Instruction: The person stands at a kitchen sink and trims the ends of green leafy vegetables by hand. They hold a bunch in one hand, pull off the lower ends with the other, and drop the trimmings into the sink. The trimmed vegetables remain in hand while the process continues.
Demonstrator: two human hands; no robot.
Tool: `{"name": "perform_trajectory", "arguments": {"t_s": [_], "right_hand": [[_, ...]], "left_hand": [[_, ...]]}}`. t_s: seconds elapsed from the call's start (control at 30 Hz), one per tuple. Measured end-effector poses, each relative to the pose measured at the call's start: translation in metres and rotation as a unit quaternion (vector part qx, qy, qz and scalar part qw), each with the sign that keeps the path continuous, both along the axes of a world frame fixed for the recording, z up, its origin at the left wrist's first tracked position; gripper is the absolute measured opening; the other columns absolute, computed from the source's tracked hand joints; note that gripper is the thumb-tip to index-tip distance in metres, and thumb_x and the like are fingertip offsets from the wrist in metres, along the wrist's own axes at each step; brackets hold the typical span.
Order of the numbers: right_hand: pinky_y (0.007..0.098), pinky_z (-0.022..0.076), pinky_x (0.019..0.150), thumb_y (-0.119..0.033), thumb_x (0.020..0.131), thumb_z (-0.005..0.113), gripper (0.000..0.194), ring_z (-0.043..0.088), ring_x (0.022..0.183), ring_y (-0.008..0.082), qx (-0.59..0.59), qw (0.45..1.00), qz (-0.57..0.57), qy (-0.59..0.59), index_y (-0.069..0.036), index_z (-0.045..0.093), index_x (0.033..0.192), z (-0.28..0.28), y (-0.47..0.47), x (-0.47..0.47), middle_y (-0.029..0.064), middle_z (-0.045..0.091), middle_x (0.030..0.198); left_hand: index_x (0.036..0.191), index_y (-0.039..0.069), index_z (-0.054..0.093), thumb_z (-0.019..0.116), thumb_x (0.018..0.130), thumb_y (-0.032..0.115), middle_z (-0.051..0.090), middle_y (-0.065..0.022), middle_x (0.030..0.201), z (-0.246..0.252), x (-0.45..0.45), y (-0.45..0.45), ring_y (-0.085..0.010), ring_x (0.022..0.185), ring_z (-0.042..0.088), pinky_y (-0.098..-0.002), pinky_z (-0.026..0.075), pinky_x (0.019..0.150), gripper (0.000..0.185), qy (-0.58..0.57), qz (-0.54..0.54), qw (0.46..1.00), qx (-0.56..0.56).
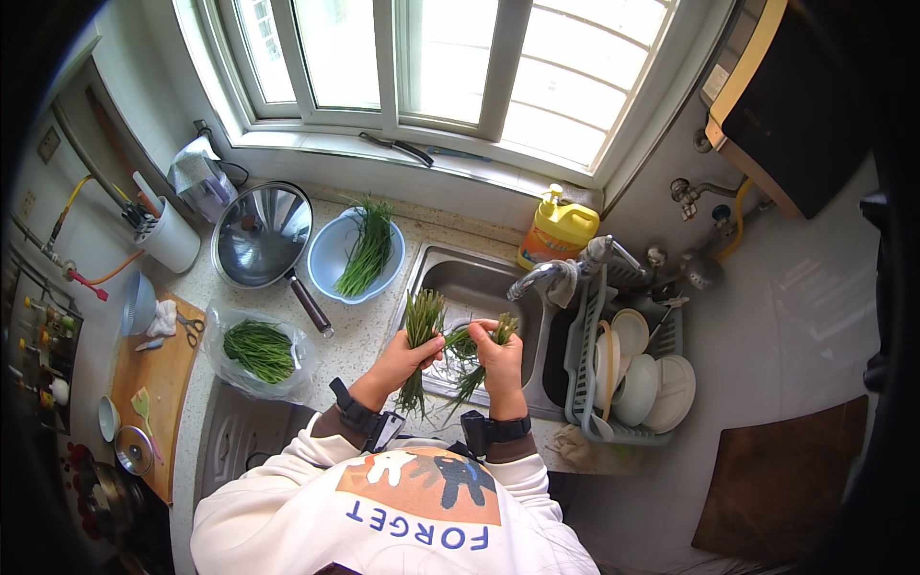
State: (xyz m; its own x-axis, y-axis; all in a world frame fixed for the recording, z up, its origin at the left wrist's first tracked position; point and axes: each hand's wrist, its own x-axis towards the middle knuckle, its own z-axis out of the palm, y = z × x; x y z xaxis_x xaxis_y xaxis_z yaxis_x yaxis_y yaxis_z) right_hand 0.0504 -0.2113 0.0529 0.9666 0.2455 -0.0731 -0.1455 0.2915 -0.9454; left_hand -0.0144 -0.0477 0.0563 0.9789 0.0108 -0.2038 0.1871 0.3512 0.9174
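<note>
My left hand (408,359) is closed around an upright bunch of green chives (424,316) at the sink's left edge. Close by on the right, my right hand (497,353) grips a smaller bunch of chives (471,384), its cut ends pointing up and its leaves hanging down. Both hands are over the near part of the steel sink (471,277). Behind and to the left, a light blue bowl (327,262) holds more chives (368,251). Another pile of chives (259,351) lies in an open clear plastic bag (305,374) on the counter.
A lidded pan (262,233) stands left of the bowl. Behind the sink are a yellow detergent jug (557,230) and a faucet (550,275). A dish rack (582,359) with plates and bowls is at the right. Scissors (191,328) lie on a wooden board (162,366); a knife (397,149) is on the windowsill.
</note>
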Motion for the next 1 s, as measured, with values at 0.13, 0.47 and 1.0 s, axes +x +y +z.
{"name": "perform_trajectory", "arguments": {"t_s": [0.13,0.47,1.0], "right_hand": [[0.0204,0.0207,0.037,-0.025,0.086,0.067,0.022,0.032,0.042,0.0022,0.069,0.983,-0.156,0.074,-0.003,0.061,0.087,-0.001,-0.005,0.007,-0.0070,0.041,0.053],[0.0192,0.0193,0.038,-0.018,0.088,0.064,0.016,0.031,0.042,0.0006,-0.003,0.998,0.048,0.051,-0.003,0.063,0.095,0.000,0.010,-0.004,-0.0091,0.039,0.055],[0.0187,0.0228,0.038,-0.013,0.087,0.065,0.019,0.032,0.043,0.0003,0.010,0.988,-0.144,0.054,-0.002,0.066,0.103,-0.017,0.003,0.008,-0.0085,0.047,0.059]], "left_hand": [[0.090,0.005,0.058,0.061,0.089,0.018,0.058,-0.0004,0.070,0.000,-0.001,0.003,-0.0045,0.057,0.047,-0.0186,0.036,0.050,0.013,0.008,0.007,1.000,-0.005],[0.092,0.006,0.058,0.062,0.089,0.019,0.060,-0.0006,0.072,-0.001,-0.001,0.000,-0.0050,0.058,0.049,-0.0187,0.037,0.051,0.014,0.019,0.008,1.000,-0.020],[0.091,0.006,0.058,0.062,0.089,0.021,0.060,-0.0006,0.073,-0.003,-0.002,0.005,-0.0048,0.058,0.049,-0.0188,0.038,0.052,0.015,0.037,0.047,0.998,-0.023]]}}
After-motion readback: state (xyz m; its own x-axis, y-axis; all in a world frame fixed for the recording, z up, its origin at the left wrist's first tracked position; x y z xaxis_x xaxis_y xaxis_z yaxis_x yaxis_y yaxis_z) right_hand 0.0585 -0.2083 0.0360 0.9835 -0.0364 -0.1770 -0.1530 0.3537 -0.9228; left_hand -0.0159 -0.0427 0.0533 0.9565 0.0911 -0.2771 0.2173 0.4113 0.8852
